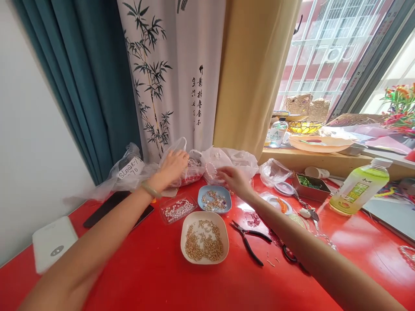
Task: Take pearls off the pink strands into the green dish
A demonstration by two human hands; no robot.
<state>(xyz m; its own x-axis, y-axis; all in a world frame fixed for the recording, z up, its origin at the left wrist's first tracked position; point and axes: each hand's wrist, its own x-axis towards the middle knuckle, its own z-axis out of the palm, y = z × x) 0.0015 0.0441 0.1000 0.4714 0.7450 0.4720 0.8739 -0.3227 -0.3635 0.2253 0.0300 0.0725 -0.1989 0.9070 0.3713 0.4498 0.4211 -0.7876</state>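
Note:
My left hand [174, 165] is at the back of the table, its fingers closed on the rim of a clear plastic bag [171, 149]. Pinkish beads [193, 162] show inside the bag beside it. My right hand [236, 180] pinches a loop of pale pink beads, a beaded bracelet [211, 170], in front of a white plastic bag [241, 157]. Below the hands stand a blue dish [201, 207] of mixed beads, a clear tray [165, 220] of pearl-like beads and a cream dish [205, 262] of small gold beads.
Black-handled pliers [248, 239] lie right of the cream dish, with scissors [293, 258] under my right forearm. A drink bottle [361, 188] and an open tin [313, 190] stand at the right. A dark phone-like slab [108, 211] and a white device [53, 242] lie left.

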